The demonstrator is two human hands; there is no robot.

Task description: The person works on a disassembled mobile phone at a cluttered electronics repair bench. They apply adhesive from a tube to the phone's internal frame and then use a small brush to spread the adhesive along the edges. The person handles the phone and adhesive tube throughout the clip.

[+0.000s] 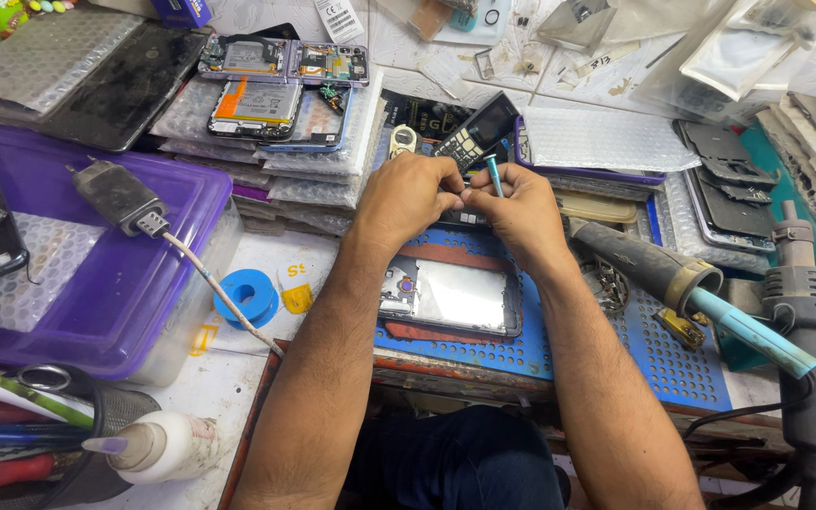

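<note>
Phone's already opened up, lying on the blue perforated mat (672, 364) at the worktop's near edge, opened phone (452, 297) right under my wrists. Still fiddling with some tiny part I can't make out. Left hand (406, 196) pinched on it, right hand (518, 206) closed round a teal-handled screwdriver (494, 176), both hands touching, forearms angled inward.

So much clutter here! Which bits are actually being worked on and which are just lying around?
In use:
left hand
right hand
teal-handled tool
opened phone on blue mat

Lying about:
purple tray
blue tape roll
glue bottle
keypad phone
</note>
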